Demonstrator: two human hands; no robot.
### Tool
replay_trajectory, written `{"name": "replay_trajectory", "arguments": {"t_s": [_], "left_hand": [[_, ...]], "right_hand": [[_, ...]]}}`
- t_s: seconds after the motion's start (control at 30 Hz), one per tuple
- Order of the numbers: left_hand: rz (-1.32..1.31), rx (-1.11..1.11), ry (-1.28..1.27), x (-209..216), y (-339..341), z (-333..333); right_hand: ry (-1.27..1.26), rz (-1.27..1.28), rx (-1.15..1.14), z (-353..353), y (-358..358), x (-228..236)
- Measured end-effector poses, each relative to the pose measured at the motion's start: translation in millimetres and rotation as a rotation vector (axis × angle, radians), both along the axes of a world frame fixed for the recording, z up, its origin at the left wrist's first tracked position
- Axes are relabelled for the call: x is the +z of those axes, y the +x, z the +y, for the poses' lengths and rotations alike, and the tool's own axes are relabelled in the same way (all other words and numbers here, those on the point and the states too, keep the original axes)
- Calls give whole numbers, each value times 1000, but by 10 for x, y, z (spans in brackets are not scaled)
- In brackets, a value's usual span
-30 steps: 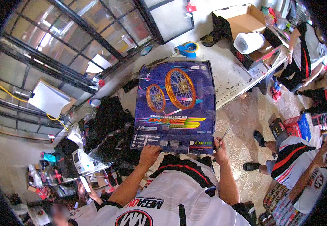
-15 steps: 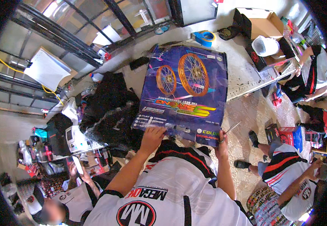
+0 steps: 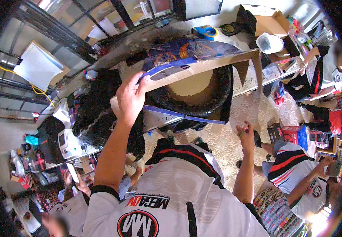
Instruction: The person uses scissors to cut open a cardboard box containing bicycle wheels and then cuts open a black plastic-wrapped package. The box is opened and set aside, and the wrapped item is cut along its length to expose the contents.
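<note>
My left hand (image 3: 130, 100) grips the raised lid of a large flat cardboard carton (image 3: 214, 48), its fingers over the lid's left end. The printed blue-purple face, with orange spoked wheels, tilts away from me. Under the lid the carton lies open, showing a black wheel-like ring (image 3: 220, 103) around a pale round middle (image 3: 192, 83). Blue edging (image 3: 167, 112) marks the carton's near edge. Off to the right, my right hand (image 3: 248, 136) is apart from the carton, fingers curled round small metal scissors (image 3: 242, 133), mostly hidden by the fingers.
Blue tape rolls (image 3: 205, 32) lie on the workbench behind the carton. Further right stand an opened brown box (image 3: 271, 23) and a white plastic tub (image 3: 269, 43). Black plastic wrapping (image 3: 100, 114) is heaped at left. Co-workers sit at lower left and right.
The carton's lid has swung up and away from me, uncovering the inside. My left hand has risen with it. My right hand has left the carton's near right corner, moving slightly right and up.
</note>
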State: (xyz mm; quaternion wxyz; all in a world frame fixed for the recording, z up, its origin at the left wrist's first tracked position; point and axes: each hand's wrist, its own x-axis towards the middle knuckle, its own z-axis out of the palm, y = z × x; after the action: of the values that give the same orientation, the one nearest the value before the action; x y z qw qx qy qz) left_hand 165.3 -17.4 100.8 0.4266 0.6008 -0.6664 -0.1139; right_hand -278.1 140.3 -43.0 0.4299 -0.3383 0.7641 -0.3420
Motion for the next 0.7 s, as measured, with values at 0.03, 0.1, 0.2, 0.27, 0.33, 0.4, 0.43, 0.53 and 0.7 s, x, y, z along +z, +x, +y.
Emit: {"name": "replay_trajectory", "arguments": {"t_s": [0.03,0.1,0.2,0.27,0.33,0.4,0.43,0.53,0.7], "left_hand": [[-14,27,65,16,6,-11],[60,26,63,23,9,-28],[100,49,67,27,8,-41],[130,30,43,60,7,-49],[130,57,44,114,-1,-85],[129,70,35,170,-12,-133],[127,90,40,191,-21,-168],[117,91,18,236,-14,-266],[67,62,31,313,3,-381]], "right_hand": [[99,114,76,-35,-21,-39],[23,223,154,-98,18,-145],[-10,233,284,-266,22,-315],[-45,239,125,-497,57,-526],[-64,325,40,-708,-46,-714],[-163,526,77,-1013,-192,-916],[-283,646,118,-1163,-253,-1021],[-129,774,288,-1732,-498,-1275],[-75,589,326,-2346,-525,-1308]]}}
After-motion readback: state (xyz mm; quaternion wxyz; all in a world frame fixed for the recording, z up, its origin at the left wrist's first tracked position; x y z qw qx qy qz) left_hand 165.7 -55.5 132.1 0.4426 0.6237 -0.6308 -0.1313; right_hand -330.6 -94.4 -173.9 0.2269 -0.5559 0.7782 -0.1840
